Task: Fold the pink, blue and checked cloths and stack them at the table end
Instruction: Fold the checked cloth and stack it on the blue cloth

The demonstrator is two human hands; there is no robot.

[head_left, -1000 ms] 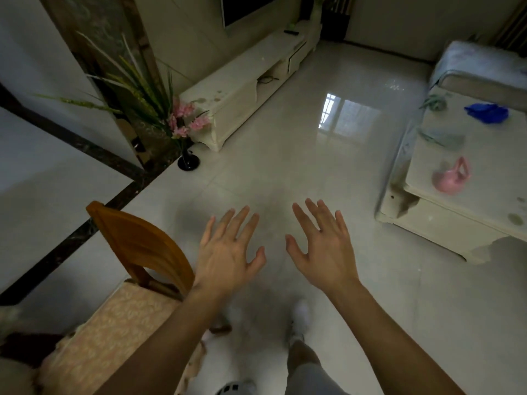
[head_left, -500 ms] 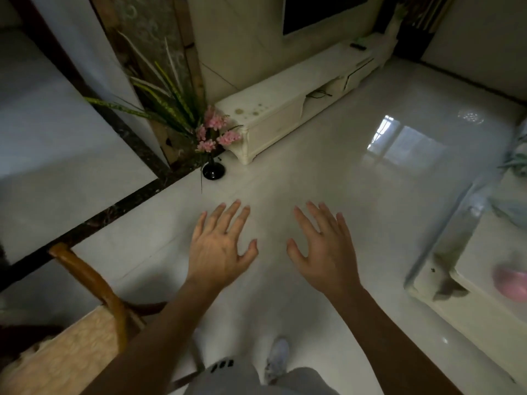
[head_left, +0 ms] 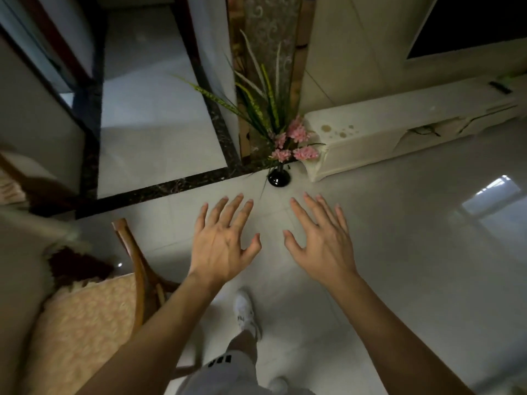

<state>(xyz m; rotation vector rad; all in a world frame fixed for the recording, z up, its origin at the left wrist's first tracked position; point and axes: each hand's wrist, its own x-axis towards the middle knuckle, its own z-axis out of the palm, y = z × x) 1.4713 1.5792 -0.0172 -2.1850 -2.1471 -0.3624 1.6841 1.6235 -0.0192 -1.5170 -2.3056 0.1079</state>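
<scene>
Pale tiled floor [head_left: 385, 252], flower vase [head_left: 279, 178] dead ahead. Your view has swung left: the counter and cloths beyond the vase's right are gone from view. Left hand [head_left: 221, 243] and right hand [head_left: 322, 240] spread, empty. Folding not started.

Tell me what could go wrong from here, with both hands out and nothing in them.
1. The black vase with tall leaves stands on the floor just past the left hand and right hand; a step forward may topple it.
2. The wooden chair sits close by the left arm and could catch it.
3. No cloths show in view, so folding cannot start yet.
</scene>
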